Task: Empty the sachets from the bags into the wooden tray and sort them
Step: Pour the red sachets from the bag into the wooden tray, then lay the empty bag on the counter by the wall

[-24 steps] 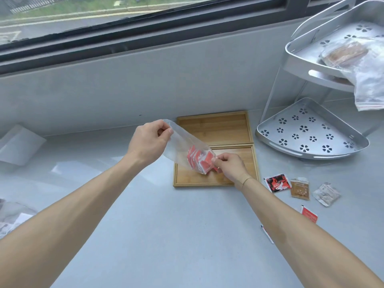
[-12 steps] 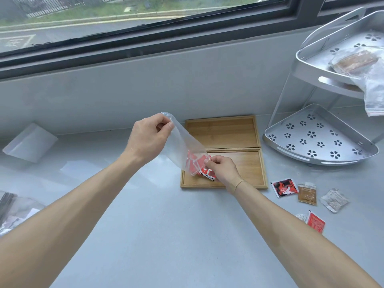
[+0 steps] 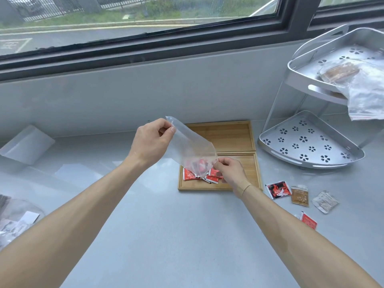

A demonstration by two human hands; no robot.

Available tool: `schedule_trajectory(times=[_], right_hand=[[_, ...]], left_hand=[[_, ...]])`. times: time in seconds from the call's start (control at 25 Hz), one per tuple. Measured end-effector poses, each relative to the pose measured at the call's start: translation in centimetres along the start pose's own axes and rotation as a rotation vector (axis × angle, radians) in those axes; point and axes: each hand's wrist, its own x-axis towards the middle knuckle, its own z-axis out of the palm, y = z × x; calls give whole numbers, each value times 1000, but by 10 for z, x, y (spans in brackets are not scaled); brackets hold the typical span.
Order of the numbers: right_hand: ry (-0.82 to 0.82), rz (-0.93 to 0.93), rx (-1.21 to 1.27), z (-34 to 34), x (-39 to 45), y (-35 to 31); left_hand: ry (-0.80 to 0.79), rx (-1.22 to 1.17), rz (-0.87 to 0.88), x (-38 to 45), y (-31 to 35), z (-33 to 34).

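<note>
A clear, colourless plastic bag (image 3: 193,146) showed red through its lower end. Red-and-white paper sachets (image 3: 199,175) lay in the near compartment of the honey-brown, fine-grained wooden tray (image 3: 220,134). On the pale grey counter (image 3: 166,235), near its right edge, sat a black sachet with red and white swirls (image 3: 278,189), a tan sachet with pale dots (image 3: 299,195), a silvery-white sachet with dark print (image 3: 325,201) and another red sachet (image 3: 309,220). The silver metal rack (image 3: 311,146) bore a flower-shaped cut-out pattern.
</note>
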Motion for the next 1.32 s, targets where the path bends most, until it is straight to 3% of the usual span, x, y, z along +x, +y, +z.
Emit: schedule_trajectory(times=[0.16, 0.28, 0.36, 0.56, 0.76, 1.32], right_hand=[[-27, 33, 235, -36, -20, -1], [-162, 133, 494, -71, -41, 8], [-168, 153, 575, -91, -56, 15], [73, 68, 592, -133, -99, 33], [303, 118, 572, -205, -150, 70], [722, 313, 538, -400, -286, 196]], left_hand=[[7, -53, -99, -23, -16, 11], [-79, -174, -160, -55, -26, 32], [-123, -266, -178, -76, -25, 51], [-229, -430, -186, -113, 4, 98], [-410, -493, -148, -132, 52, 165], [-921, -292, -24, -202, 223, 378]])
